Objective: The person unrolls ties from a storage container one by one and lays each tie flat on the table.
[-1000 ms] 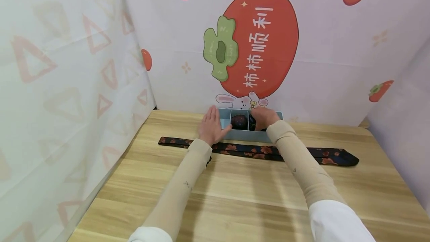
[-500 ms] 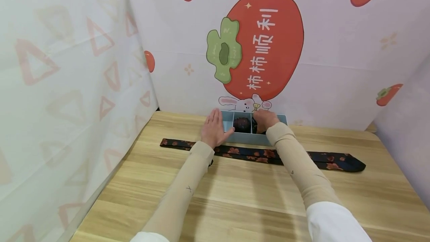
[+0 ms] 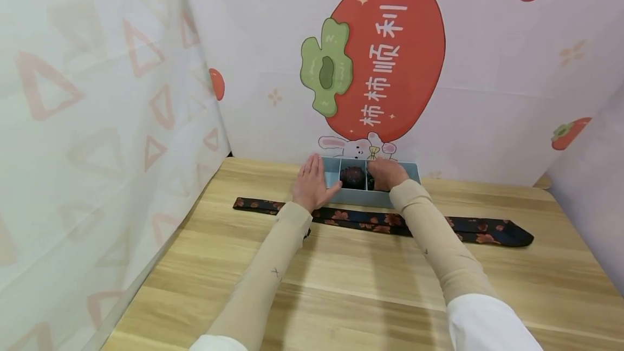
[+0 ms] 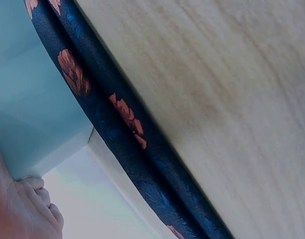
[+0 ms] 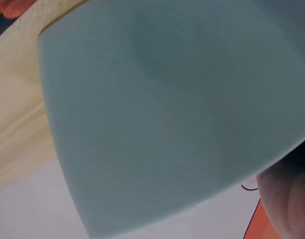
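Little has moved since a second ago: the scene sits slightly farther right in the head view, with both hands at the same parts of the box. The left hand (image 3: pixel 314 184) lies against the left end of the pale blue box (image 3: pixel 363 197), its fingers straight and its thumb reaching over the near edge. Just right of that hand, past one compartment, a dark speckled roll (image 3: pixel 353 177) sits between two dividers. The right hand (image 3: pixel 386 173) reaches down into the next compartment, its fingers at a dark bundle (image 3: pixel 370 181); the hand itself hides most of this, so I cannot tell whether it grips the bundle or only presses it. Nearer the person than both hands, a dark floral tie (image 3: pixel 363 220) stretches along the table (image 3: pixel 336 286) in front of the box, passing beneath the right forearm.
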Motion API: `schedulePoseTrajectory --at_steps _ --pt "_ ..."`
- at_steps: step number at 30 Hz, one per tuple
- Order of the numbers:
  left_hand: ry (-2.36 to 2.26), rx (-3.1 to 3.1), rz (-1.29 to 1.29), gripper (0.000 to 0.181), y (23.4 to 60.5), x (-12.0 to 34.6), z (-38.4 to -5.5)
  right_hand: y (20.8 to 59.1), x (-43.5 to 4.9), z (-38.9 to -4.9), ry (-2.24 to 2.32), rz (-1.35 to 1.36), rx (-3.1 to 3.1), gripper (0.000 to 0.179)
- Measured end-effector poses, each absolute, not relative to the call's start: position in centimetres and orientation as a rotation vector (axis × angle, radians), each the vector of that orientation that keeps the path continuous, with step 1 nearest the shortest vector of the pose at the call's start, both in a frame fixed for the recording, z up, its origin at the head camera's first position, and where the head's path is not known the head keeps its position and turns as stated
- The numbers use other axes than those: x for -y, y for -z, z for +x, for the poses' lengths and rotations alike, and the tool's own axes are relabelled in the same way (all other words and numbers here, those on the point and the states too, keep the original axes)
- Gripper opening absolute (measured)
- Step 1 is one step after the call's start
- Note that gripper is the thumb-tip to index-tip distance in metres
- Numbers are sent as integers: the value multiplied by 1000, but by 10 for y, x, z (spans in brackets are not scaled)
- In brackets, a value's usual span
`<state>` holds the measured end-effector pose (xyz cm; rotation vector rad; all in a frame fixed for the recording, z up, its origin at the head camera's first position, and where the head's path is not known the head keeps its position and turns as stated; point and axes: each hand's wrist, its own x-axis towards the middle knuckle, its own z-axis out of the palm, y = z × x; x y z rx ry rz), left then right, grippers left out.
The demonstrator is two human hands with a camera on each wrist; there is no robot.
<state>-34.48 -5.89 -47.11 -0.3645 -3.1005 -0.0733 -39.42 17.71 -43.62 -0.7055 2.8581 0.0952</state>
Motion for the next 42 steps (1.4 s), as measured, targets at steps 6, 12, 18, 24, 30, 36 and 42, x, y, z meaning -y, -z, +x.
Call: schedulePoseTrajectory --at_steps 6,12,18,24,30,36,42 --pt "21 3083 -384 101 464 52 -345 433 -183 -391 -79 -685 -2892 24" --pt "9 3107 -375 100 460 48 -341 430 -187 -387 -52 -718 -2894 29" --pt "47 3116 -374 101 461 46 -340 418 -189 -383 -48 -700 -2855 38" --pt "47 3147 -363 101 458 45 -343 407 -189 -382 -87 -697 -2871 47" --pt "89 3140 -359 101 460 48 -345 396 -186 -379 -96 -694 -2877 52" --pt "55 3133 -337 102 461 51 -341 385 -184 -371 -109 -711 -2876 45" --pt "67 3171 -337 102 464 53 -341 368 -182 -367 -70 -683 -2913 46"
